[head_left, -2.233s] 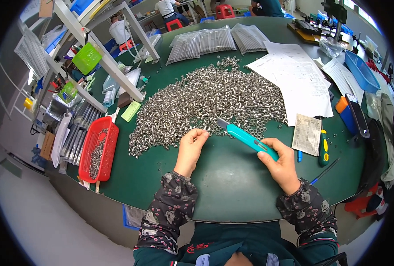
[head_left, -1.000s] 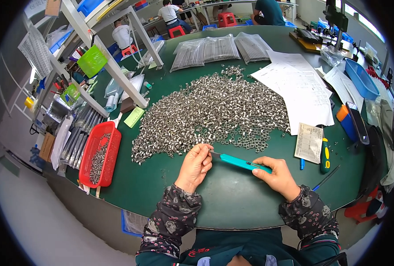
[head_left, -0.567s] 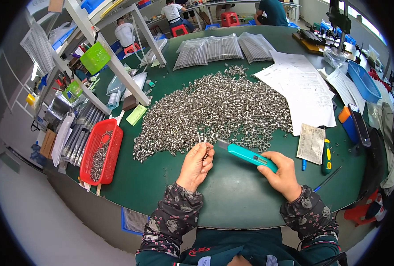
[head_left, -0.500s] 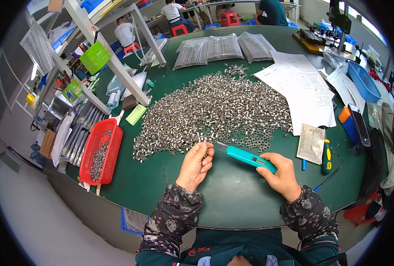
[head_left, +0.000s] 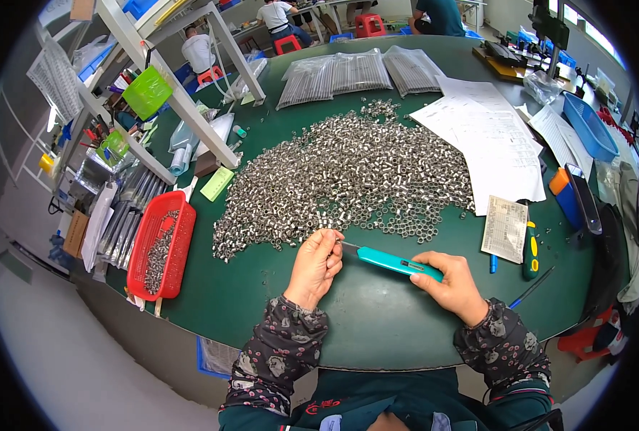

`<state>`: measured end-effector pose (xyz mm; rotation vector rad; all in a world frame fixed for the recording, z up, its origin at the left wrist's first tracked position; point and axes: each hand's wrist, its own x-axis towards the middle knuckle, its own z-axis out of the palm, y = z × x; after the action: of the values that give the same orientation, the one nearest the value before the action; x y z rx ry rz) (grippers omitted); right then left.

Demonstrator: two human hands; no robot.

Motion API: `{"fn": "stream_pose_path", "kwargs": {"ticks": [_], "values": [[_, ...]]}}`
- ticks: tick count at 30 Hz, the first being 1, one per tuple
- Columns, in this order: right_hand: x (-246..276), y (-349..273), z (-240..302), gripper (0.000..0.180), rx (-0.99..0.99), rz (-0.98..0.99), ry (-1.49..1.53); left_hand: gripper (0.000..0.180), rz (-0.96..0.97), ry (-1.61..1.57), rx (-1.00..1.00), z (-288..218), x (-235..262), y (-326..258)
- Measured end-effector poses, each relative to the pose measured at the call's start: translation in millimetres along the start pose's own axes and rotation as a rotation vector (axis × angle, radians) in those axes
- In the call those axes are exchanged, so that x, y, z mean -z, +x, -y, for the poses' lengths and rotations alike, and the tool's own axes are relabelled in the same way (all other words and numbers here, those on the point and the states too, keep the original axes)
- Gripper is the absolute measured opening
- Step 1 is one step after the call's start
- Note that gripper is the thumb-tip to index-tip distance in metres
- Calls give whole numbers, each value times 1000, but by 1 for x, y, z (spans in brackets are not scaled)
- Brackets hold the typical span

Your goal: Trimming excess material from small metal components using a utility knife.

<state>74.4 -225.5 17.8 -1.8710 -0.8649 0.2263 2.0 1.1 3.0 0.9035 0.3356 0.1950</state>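
My right hand point(head_left: 445, 282) is closed round a teal utility knife point(head_left: 391, 261), its blade out and aimed left. My left hand point(head_left: 315, 269) is closed, with small metal rings point(head_left: 332, 256) partly showing between thumb and fingers; how many is hidden. The blade tip reaches the fingertips of my left hand, and I cannot tell whether it enters a ring. Just beyond both hands spreads a large pile of short silvery metal rings point(head_left: 348, 172) on the green table point(head_left: 377, 323).
A red basket point(head_left: 162, 244) with more rings stands at the left. Paper sheets point(head_left: 488, 140), a printed card point(head_left: 505, 230) and a yellow-green screwdriver point(head_left: 530, 251) lie at the right. Bagged metal rods point(head_left: 362, 72) rest at the back, and a shelf post point(head_left: 168, 86) rises on the left.
My right hand has brought the knife slightly left, so its blade now meets the fingertips of my left hand. My left hand has barely moved.
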Motion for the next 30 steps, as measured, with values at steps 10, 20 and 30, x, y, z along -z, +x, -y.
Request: {"fn": "stream_pose_path", "kwargs": {"ticks": [10,20,30], "values": [[-4,-3,-2,26,63,-74,-126,18,-45,39,20,5,-2,-1],[-1,-3,6,24,161,-133,-288,21,-64,72,74,2,-4,-2],[0,-3,10,23,222,-154,-382,20,-66,82,121,-2,-5,-3]]}}
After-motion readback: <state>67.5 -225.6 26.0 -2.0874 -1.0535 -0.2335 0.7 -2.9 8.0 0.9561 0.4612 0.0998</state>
